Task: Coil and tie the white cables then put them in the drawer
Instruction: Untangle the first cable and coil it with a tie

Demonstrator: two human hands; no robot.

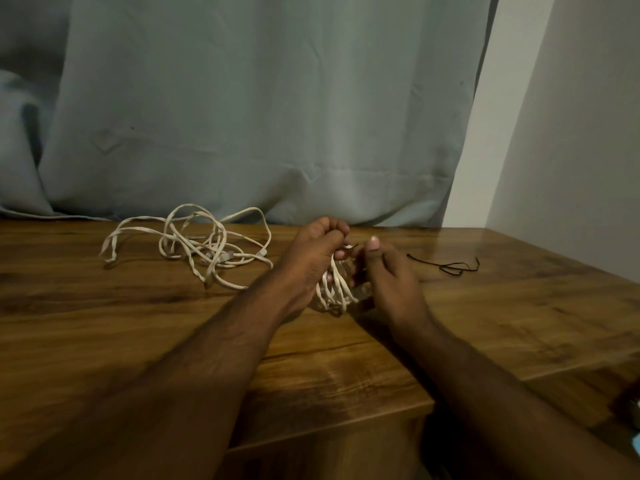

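A coiled white cable (334, 291) stands on the wooden table top (138, 323) between my two hands. My left hand (308, 258) grips the coil from the left, fingers curled over its top. My right hand (384, 271) is against the coil's right side and pinches a thin dark thread at the top of the coil. A second white cable (194, 244) lies loose and tangled on the table, to the left of my hands and apart from them.
A loose black thread (450, 266) lies on the table to the right of my hands. A grey-blue curtain (242, 116) hangs behind the table's far edge, with a white wall (571, 133) at the right. The table's near edge drops off at the lower right.
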